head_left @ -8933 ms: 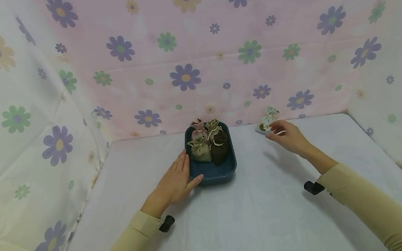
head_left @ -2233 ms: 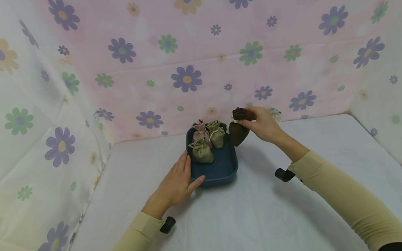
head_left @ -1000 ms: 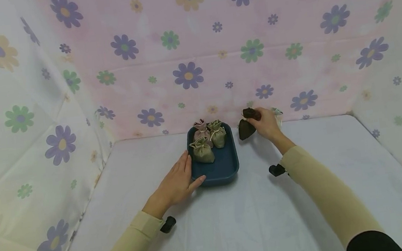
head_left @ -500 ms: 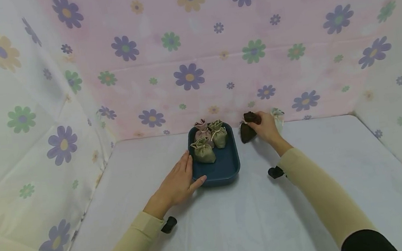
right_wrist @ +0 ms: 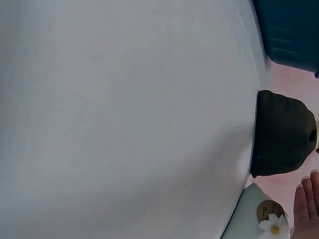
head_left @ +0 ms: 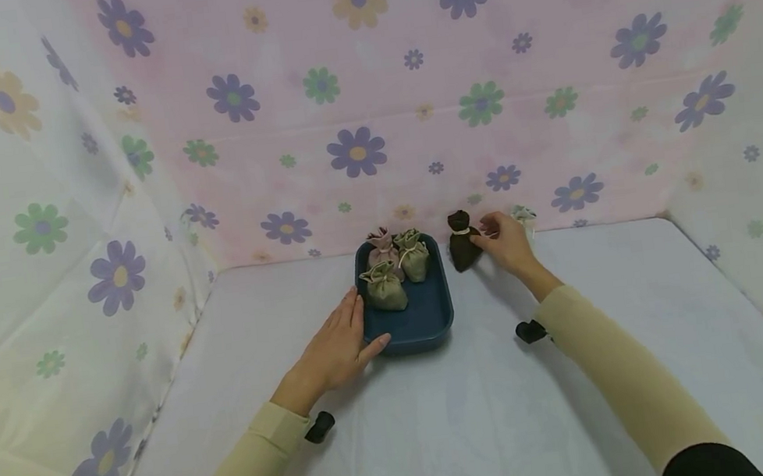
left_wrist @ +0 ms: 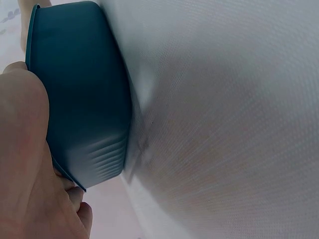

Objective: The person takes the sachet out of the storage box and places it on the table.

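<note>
In the head view a dark brown drawstring pouch (head_left: pixel 464 250) stands upright on the white table, right of a dark blue tray (head_left: pixel 415 336). My right hand (head_left: pixel 508 245) is at the pouch's right side, off its tied neck. Its straight fingertips (right_wrist: pixel 306 194) show below the pouch in the right wrist view. My left hand (head_left: pixel 330 346) rests against the tray's left side, fingers straight and thumb at the front corner. Inside the tray sit a front green pouch (head_left: pixel 385 291), a back green pouch (head_left: pixel 414 259) and a pink pouch (head_left: pixel 382 247).
Behind my right hand stands a pale pouch (head_left: pixel 526 217), mostly hidden in the head view; the right wrist view shows a white flower (right_wrist: pixel 274 228) and round brown tag on it. Flower-printed cloth walls (head_left: pixel 405 133) enclose the table's back and sides.
The brown pouch has come out of the tray and been set down right of it. Over the last half second my right hand has let go of its neck. My left hand has stayed put.
</note>
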Motion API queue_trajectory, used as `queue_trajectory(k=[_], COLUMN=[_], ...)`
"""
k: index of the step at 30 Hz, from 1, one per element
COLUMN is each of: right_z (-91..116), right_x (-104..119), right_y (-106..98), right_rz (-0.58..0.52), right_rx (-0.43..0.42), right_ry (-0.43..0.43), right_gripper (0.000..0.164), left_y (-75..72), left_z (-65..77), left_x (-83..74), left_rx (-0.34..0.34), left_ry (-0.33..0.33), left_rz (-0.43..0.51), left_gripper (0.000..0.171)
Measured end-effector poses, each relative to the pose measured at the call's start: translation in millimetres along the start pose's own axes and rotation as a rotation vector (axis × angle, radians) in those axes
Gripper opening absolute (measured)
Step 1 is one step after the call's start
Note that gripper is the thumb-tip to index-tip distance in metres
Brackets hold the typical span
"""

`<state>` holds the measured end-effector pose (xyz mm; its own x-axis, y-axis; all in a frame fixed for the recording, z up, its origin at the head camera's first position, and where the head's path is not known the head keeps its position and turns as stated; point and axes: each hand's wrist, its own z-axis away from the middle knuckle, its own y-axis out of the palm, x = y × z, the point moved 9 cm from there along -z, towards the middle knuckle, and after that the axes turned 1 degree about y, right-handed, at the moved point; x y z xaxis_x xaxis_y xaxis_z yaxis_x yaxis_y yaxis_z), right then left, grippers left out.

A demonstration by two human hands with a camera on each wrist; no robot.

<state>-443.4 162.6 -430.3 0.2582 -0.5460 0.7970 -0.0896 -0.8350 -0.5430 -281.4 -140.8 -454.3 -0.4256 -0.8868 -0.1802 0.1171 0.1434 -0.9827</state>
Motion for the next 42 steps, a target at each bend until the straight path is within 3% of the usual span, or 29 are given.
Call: queue_trajectory(k=[19,29,42], right_z=[30,45,59], right_x=[14,37,59], right_y=[-20,-10,4], right_rz=[0.020,0.007,0.013], right_rx=[0.049,0.134,0.186], right_ry=[-0.098,-0.126,-0.170], right_gripper=[0.051,0.054,0.055], left_y=[-0.1,-1.5,1.9], left_z=[-1.2,1.2,4.7], left_x=[0.3,-2.6,-6.3], left_rx=[-0.018,-0.008,-0.015], left_ry=[0.007,0.003,-0.007], left_rz=[0.014,0.008,0.001], left_gripper=[0.099,0.099,0.099])
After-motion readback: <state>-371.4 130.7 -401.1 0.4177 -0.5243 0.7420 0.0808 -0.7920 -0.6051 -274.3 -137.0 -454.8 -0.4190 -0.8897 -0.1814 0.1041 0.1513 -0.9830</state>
